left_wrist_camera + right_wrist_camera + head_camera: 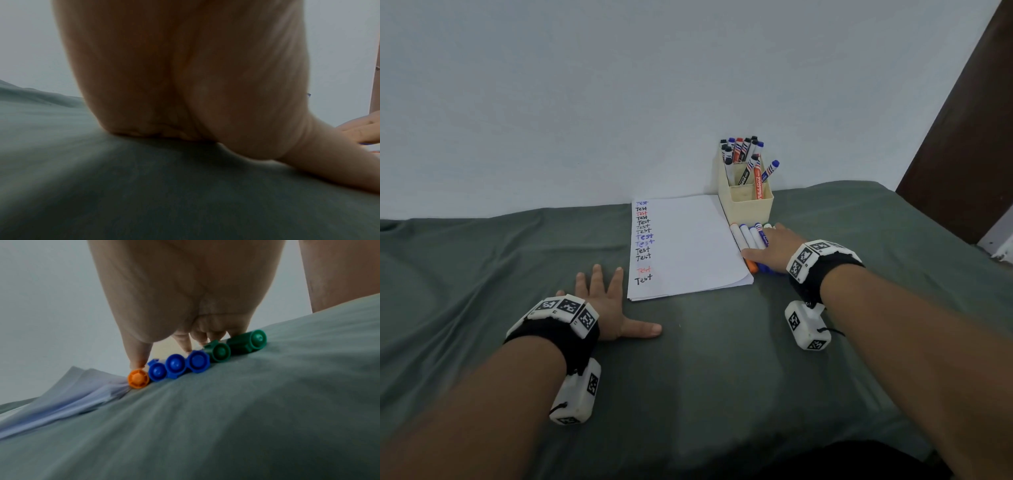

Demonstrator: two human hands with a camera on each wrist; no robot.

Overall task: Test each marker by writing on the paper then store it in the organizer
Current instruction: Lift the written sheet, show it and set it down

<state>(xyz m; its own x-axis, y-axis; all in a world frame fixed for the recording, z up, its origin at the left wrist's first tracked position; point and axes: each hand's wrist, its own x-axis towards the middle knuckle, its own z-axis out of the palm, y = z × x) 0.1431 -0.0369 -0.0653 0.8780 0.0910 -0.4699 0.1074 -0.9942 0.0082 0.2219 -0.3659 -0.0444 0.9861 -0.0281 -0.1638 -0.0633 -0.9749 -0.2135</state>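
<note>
Your left hand (pixel 604 301) lies flat, palm down, on the grey-green cloth-covered bench (pixel 722 359), fingers spread and straight, thumb out toward the sheets, holding nothing. It sits just left of the stack of white paper sheets (pixel 688 246), not touching it.

Your right hand (pixel 774 248) rests over the row of loose white-barrelled markers (pixel 748 236) lying side by side between the paper and the bench's right side. The thumb presses the orange-capped marker (pixel 138 378) at the paper's edge; the fingers reach down onto the barrels. Whether any marker is actually gripped, you cannot tell.

From the right wrist view, the cap ends run orange, three blue caps (pixel 176 365), two green caps (pixel 239 345), touching in line.

The cream plastic organizer box (pixel 745 202) stands upright just behind the row, by the wall, holding capped markers. The paper's left margin carries a column of "Test" words (pixel 643 236) in black, blue and red.
</note>
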